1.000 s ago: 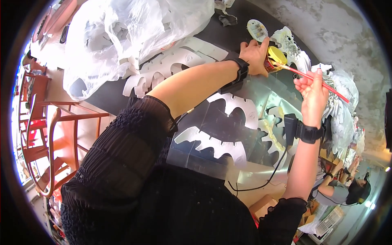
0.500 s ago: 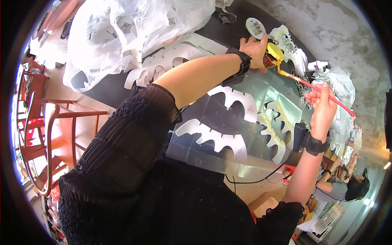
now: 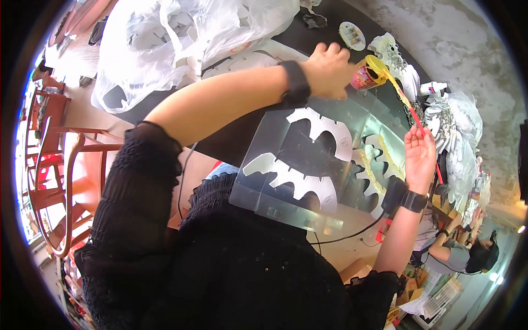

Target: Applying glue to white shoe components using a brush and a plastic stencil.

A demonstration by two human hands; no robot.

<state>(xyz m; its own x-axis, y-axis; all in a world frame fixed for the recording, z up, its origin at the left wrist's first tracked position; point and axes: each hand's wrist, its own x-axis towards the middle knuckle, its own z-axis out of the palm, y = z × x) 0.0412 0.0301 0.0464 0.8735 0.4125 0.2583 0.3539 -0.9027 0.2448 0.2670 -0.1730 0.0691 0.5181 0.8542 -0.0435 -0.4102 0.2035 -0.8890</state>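
My right hand [image 3: 420, 157] is closed loosely around the red handle of a brush [image 3: 416, 116]. The brush's yellow-coated end slants up to the rim of a small can [image 3: 363, 78], which has a red printed side and a yellow-smeared mouth. Just left of the can is my left hand [image 3: 330, 71], somewhat blurred, fingers apart and holding nothing. Between my arms, white scalloped cut-out pieces [image 3: 313, 187] lie on a clear sheet [image 3: 247, 192]. Beside them on the right, similar pieces carry a yellowish coating [image 3: 389, 157].
A white plastic bag [image 3: 137, 55] full of white pieces stands at the far left. An oval white case [image 3: 352, 36], a small white tube [image 3: 433, 88] and piled white pieces and chains [image 3: 440, 113] lie at the far right. A wooden chair [image 3: 71, 181] stands left. Another person [image 3: 462, 253] works at right.
My left hand has let go of the can and moved left from it. My right hand has come down and left with the brush, whose handle now hangs more steeply.
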